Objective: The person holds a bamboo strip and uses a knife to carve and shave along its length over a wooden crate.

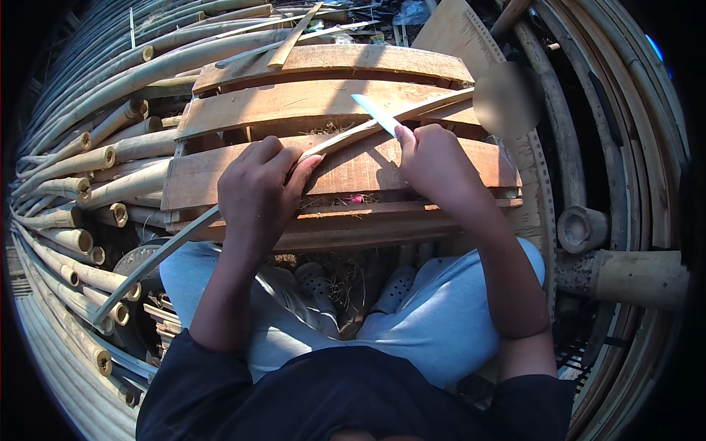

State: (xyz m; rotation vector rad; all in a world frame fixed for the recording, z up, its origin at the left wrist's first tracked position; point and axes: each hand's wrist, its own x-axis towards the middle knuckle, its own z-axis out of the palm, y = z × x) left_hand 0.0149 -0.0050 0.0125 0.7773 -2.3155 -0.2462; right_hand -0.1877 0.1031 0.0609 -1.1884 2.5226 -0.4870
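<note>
A long, flat bamboo strip (353, 137) runs slantwise over a slatted wooden bench (257, 109), from low on my left up to the far right. My left hand (261, 180) grips it near its middle, thumb along the strip, and the strip's lower end sticks out past my left forearm. In my right hand (439, 165) is a knife (376, 115), its bright blade pointing up and left. The blade crosses the strip where the two meet; whether it cuts into the wood I cannot tell. The knife's handle is hidden by my fingers.
Stacked bamboo poles (110, 158) fill the left side. A loose bamboo piece (294, 37) lies across the bench's far edge. Thin shavings (338, 200) sit in the slat gaps. More poles and a thick bamboo section (625, 278) are on the right. A blurred round patch hides the strip's far end.
</note>
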